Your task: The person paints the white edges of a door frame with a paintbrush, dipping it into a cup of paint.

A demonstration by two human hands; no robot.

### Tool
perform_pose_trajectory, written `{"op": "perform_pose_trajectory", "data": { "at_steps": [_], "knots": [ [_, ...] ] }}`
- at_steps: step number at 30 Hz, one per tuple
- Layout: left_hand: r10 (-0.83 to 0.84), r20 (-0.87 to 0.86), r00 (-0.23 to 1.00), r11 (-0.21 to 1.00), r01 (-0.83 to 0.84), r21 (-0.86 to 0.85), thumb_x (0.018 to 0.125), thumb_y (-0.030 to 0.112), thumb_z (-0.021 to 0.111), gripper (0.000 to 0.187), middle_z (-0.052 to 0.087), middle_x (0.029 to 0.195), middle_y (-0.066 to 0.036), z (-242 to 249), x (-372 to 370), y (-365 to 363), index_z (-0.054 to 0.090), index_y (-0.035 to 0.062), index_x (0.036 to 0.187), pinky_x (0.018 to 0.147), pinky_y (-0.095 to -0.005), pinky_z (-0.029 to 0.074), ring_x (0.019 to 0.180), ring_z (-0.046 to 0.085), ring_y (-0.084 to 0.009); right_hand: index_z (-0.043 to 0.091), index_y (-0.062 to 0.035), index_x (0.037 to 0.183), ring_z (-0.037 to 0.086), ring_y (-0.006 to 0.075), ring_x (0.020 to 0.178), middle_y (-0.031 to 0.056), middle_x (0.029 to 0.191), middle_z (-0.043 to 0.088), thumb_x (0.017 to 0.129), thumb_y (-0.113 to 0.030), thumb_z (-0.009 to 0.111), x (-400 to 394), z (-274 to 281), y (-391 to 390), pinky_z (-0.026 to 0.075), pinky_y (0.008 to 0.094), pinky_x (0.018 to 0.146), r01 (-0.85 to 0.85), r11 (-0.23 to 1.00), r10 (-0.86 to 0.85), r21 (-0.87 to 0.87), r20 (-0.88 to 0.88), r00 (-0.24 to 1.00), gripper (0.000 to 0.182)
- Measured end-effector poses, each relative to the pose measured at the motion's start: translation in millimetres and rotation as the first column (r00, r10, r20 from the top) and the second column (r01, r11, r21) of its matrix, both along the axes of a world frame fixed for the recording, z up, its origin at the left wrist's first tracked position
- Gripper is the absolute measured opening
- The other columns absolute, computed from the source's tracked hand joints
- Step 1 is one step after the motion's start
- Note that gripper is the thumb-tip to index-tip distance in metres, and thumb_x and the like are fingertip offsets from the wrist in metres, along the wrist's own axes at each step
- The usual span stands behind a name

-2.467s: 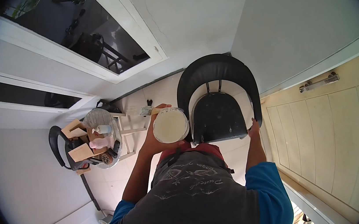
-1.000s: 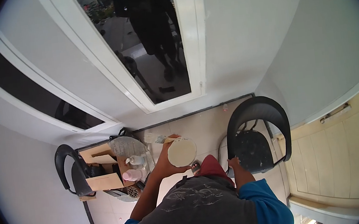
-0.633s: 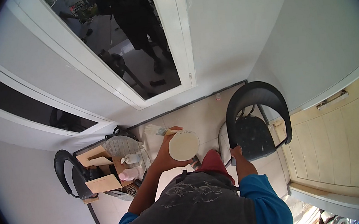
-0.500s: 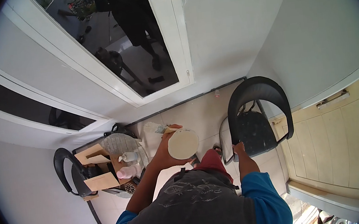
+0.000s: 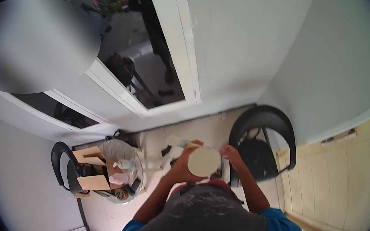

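My left hand [image 5: 186,168] is wrapped around a round tub [image 5: 204,161], its cream-coloured top facing up toward me. A pale, whitish item [image 5: 176,141] sticks out beyond that hand's fingers; blur keeps me from telling its kind. Just right of the tub is my right hand [image 5: 230,153], with its fingers loosely bent and apart and nothing visible in them. A small gap separates it from the tub. Behind the right hand stands a black chair [image 5: 255,153] with a curved backrest.
On the left, a round glass table [image 5: 138,166] bears an open cardboard box [image 5: 93,182], a pink bottle [image 5: 118,178] and a white pump bottle [image 5: 123,164]. Another black chair [image 5: 69,172] stands beside it. A blurred grey round shape [image 5: 33,44] covers the upper left. Dark-glazed windows [image 5: 141,52] line the wall.
My right hand has left the black chair's seat edge and come up beside the tub. The tub in my left hand has shifted slightly right and down. A blurred grey shape has appeared upper left.
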State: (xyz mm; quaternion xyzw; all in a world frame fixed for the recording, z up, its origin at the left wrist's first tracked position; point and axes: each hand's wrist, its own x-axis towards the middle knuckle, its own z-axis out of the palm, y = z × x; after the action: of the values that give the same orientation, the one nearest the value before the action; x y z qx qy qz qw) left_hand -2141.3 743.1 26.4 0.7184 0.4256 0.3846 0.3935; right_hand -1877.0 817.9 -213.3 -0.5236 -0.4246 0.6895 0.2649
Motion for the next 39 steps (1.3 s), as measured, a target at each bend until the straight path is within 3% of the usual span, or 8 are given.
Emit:
{"op": "perform_pose_trajectory", "data": {
  "at_steps": [3,5,15,18,20,26,36,39],
  "knots": [
    [0.000,0.046,0.999,0.998,0.003,-0.066,0.057,0.024,0.095,0.105,0.037,0.140,-0.011,12,24,6,0.036,0.0081,0.142,0.110,-0.0394,0.033,0.133,0.038,-0.0265,0.054,-0.0009,0.133,0.061,0.0162,0.110,0.0078,0.118,0.066,0.098,-0.017,0.062,-15,133,10,0.048,0.0321,0.097,-0.176,0.981,0.193,0.079,-0.357,0.914,0.040],
    [-0.011,0.045,0.999,0.999,0.013,-0.042,0.059,0.024,0.094,0.105,0.037,0.142,-0.011,25,38,8,0.035,0.0079,0.144,0.111,-0.0400,0.033,0.135,0.039,-0.0271,0.053,-0.0009,0.134,0.060,0.0157,0.112,0.0070,0.120,0.065,0.099,-0.014,0.061,-13,182,10,0.047,0.0326,0.098,-0.228,0.950,0.294,0.214,-0.366,0.883,0.038],
    [-0.013,0.035,0.999,1.000,0.013,0.014,0.061,0.026,0.094,0.111,0.034,0.147,-0.014,20,61,4,0.030,0.0046,0.148,0.114,-0.0402,0.032,0.139,0.036,-0.0296,0.066,0.0020,0.112,0.059,0.0089,0.099,0.0016,0.103,0.067,0.097,-0.003,0.060,6,224,20,0.048,0.0265,0.090,-0.385,0.798,0.485,0.465,-0.115,0.867,0.016],
    [0.002,0.023,1.000,0.997,-0.004,0.075,0.061,0.026,0.094,0.114,0.030,0.150,-0.013,23,67,8,0.026,0.0049,0.151,0.115,-0.0396,0.031,0.140,0.035,-0.0288,0.066,0.0020,0.104,0.058,0.0061,0.091,0.0007,0.094,0.067,0.097,-0.003,0.060,2,215,19,0.048,0.0246,0.083,-0.298,0.747,0.389,0.594,-0.028,0.921,0.011],
    [0.066,0.226,0.972,0.996,-0.049,-0.076,0.061,0.024,0.094,0.120,0.029,0.151,-0.013,21,71,4,0.020,0.0060,0.153,0.116,-0.0396,0.030,0.141,0.033,-0.0275,0.066,0.0022,0.100,0.059,0.0063,0.083,0.0012,0.088,0.066,0.097,-0.005,0.060,-5,199,21,0.049,0.0240,0.077,-0.025,0.903,0.168,0.430,-0.297,0.940,0.009],
    [0.083,0.228,0.970,0.994,-0.065,-0.087,0.061,0.021,0.095,0.126,0.033,0.150,-0.014,26,69,1,0.013,0.0107,0.156,0.117,-0.0396,0.029,0.141,0.035,-0.0275,0.065,0.0025,0.096,0.058,0.0103,0.070,0.0016,0.078,0.060,0.097,-0.006,0.061,19,234,56,0.050,0.0258,0.072,0.267,0.825,-0.082,0.498,-0.361,0.929,0.009],
    [0.122,0.228,0.966,0.992,-0.115,-0.042,0.061,0.019,0.094,0.124,0.035,0.147,-0.014,36,64,5,0.014,0.0099,0.156,0.116,-0.0399,0.029,0.139,0.037,-0.0286,0.055,-0.0016,0.102,0.065,0.0188,0.073,0.0125,0.093,0.067,0.102,-0.018,0.054,46,377,84,0.054,0.0329,0.071,0.500,0.652,-0.095,0.570,-0.593,0.800,0.016],
    [0.127,0.215,0.968,0.991,-0.133,0.011,0.065,0.030,0.091,0.092,0.022,0.156,-0.019,30,64,10,0.047,0.0057,0.141,0.118,-0.0462,0.026,0.146,0.022,-0.0392,0.052,-0.0022,0.111,0.067,0.0213,0.076,0.0167,0.100,0.069,0.103,-0.019,0.052,47,398,92,0.054,0.0337,0.070,0.441,0.607,0.067,0.661,-0.595,0.801,0.018]
  ]
}}
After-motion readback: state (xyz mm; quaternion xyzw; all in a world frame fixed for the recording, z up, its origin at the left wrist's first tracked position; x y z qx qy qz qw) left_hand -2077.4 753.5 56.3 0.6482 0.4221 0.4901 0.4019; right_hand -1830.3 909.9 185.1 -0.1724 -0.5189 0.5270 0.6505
